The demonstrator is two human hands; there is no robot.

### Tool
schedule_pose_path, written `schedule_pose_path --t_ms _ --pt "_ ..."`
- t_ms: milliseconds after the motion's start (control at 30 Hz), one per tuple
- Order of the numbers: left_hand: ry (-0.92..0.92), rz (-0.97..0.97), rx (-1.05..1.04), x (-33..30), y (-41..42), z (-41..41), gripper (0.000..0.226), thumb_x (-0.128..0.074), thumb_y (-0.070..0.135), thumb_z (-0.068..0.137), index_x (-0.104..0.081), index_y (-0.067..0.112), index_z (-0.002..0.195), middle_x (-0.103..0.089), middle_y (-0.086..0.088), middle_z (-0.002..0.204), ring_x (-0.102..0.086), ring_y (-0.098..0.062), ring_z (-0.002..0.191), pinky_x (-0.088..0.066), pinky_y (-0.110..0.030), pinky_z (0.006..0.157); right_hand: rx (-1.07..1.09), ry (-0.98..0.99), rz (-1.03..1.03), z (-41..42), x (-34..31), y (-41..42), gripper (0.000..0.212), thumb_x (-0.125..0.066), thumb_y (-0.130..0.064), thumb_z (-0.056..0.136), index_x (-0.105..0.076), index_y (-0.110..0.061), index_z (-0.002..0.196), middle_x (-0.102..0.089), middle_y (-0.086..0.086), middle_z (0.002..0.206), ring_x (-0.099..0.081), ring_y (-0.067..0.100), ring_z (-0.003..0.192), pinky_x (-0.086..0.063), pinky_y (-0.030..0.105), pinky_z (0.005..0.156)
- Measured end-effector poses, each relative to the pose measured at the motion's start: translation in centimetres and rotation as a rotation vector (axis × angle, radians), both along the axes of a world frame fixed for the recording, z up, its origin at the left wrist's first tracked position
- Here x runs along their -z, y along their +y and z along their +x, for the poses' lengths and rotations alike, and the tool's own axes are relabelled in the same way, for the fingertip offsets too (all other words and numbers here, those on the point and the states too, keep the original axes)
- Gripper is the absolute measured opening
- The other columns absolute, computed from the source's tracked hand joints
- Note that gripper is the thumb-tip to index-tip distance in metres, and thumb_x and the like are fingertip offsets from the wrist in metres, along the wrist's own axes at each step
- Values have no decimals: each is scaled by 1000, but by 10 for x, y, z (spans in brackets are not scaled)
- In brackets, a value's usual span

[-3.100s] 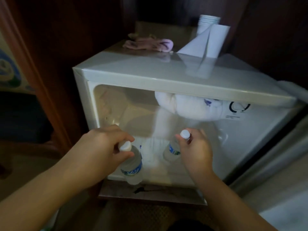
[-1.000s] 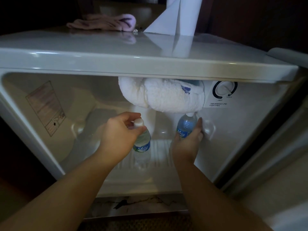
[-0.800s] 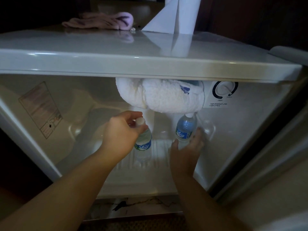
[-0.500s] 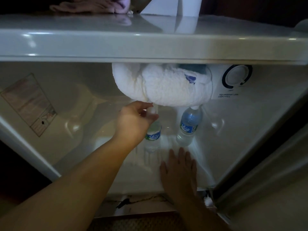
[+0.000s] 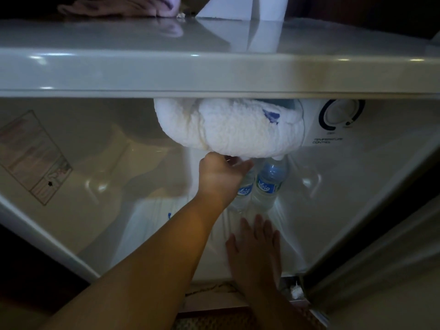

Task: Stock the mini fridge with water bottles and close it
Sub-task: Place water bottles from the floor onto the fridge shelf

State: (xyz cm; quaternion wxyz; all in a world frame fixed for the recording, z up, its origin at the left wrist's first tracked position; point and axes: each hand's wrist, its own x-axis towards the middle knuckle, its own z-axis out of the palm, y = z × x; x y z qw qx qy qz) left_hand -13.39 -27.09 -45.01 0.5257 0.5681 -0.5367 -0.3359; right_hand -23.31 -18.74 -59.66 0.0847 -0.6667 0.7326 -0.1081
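Two water bottles (image 5: 267,186) upright inside mini fridge (image 5: 214,67), left hand (image 5: 220,177) gripping one, right hand (image 5: 256,248) flat.

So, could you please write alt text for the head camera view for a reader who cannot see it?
Inside an open white mini fridge, the left hand grips the top of a clear plastic water bottle standing beside a second blue-labelled bottle. The right hand rests flat on the fridge floor, below a frosted ice lump.
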Motion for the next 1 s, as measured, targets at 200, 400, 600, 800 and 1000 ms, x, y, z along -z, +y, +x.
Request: schedule_pose_path --t_ms 200,400,600,800,1000 --pt "-140 -19 1 7 8 1 33 -83 36 84 -57 36 103 -52 36 87 -56 6 84 -38 2 69 2 -15 0 0 0 1 69 -24 -58 96 -38 -29 157 -24 11 169 -20 33 155 -8 50 127" --pt "-350 83 124 20 8 4 70 -86 45 76 -55 33 137 -65 11 115 -64 -13 101 -50 -24 82 -20 1 17 -1 -2 3 68 -21 -57 98 -30 -29 159 -18 11 171 -14 33 157 -5 49 128" --pt "-229 105 133 25 4 -4 64 -83 30 81 -54 36 138 -66 15 104 -68 -13 99 -55 -27 87 -36 1 21 -3 -2 3 68 -21 -57 99 -27 -29 161 -16 12 171 -12 34 157 -4 50 128" --pt "-183 110 149 26 2 -10 64 -84 27 81 -55 37 136 -60 28 94 -58 9 85 -49 -14 79 -33 -9 30 -4 0 2 69 -22 -59 98 -28 -30 161 -15 11 171 -11 32 157 -2 49 128" --pt "-310 113 136 21 13 -5 84 -83 34 84 -37 31 154 -66 7 121 -61 -7 103 -46 -20 79 -35 -2 48 -4 -4 2 67 -24 -58 100 -28 -29 161 -16 10 171 -12 32 157 -4 49 128"
